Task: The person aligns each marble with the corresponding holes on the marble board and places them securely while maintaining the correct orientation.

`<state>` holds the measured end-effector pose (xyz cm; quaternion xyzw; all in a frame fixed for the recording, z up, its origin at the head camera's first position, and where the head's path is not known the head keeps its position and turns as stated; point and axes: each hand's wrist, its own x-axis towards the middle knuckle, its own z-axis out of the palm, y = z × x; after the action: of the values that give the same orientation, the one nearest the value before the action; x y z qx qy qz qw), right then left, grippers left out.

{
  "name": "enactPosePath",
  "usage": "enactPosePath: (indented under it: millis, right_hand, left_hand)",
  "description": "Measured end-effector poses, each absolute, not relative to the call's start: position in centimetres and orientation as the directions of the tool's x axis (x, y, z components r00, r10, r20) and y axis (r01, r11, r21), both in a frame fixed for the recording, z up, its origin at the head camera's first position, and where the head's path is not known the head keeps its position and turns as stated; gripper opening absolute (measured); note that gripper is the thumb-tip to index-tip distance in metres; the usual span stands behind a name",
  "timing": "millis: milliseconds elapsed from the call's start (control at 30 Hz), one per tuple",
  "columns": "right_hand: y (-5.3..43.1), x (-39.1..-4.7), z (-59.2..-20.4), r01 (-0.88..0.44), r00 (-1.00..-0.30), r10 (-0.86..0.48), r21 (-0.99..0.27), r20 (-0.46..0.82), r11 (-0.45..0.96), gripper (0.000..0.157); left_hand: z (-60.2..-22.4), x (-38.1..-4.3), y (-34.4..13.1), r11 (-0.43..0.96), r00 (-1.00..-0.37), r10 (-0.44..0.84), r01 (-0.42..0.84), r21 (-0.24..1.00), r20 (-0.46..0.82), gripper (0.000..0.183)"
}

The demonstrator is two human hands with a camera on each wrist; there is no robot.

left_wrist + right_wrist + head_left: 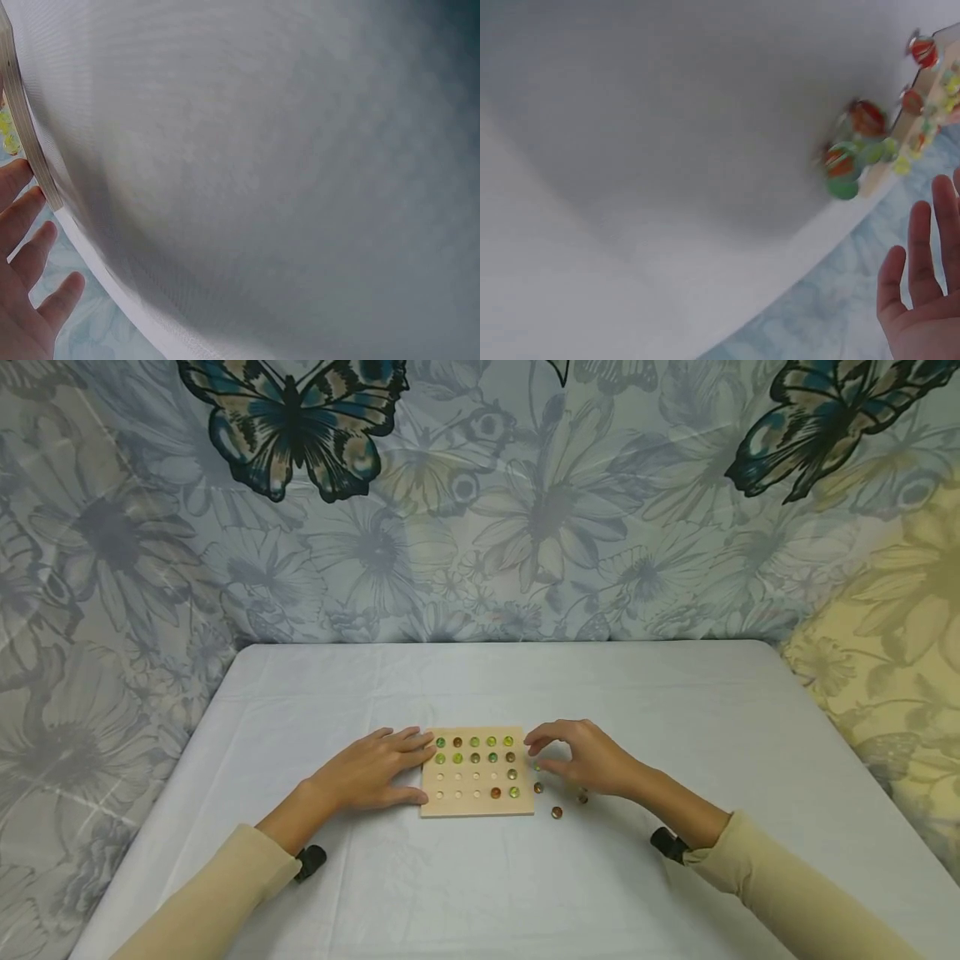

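Observation:
A square wooden board (457,807) with rows of round hollows lies on the table. Glass marbles (475,742) in green, yellow-green and brown fill the two upper rows and the right end of the lower two. My left hand (371,770) rests along the board's left edge, its fingers spread and fingertips touching the rim. Just past the right edge, my right hand (596,760) hovers with thumb and forefinger apart, nothing showing between them. A green marble (537,767) sits by the thumb tip. The right wrist view shows that hand (930,292) with fingers extended.
Loose marbles lie right of the board: a brown one (538,787) near its edge, another (557,812) nearer me, and some (582,796) partly under the right hand. A white cloth (420,885) covers the table, and a patterned fabric wall (510,568) stands behind it.

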<state>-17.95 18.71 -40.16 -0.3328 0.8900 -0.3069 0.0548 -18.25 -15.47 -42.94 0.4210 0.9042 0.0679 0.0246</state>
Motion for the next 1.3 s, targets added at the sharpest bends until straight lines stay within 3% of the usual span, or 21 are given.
enactPosePath:
  millis: [367, 1300]
  right_hand:
    - [22.3, -17.9, -41.0, -0.498, -0.818, -0.571, -0.578, 0.067, 0.646, 0.032]
    - [24.1, -18.2, -42.7, -0.484, -0.802, -0.597, -0.594, 0.008, 0.643, 0.032]
  left_hand:
    - [-43.1, -18.2, -15.5, 0.635, -0.644, 0.765, 0.759, 0.143, 0.016, 0.072]
    - [-43.1, -18.2, -15.5, 0.645, -0.653, 0.757, 0.752, 0.138, 0.018, 0.073]
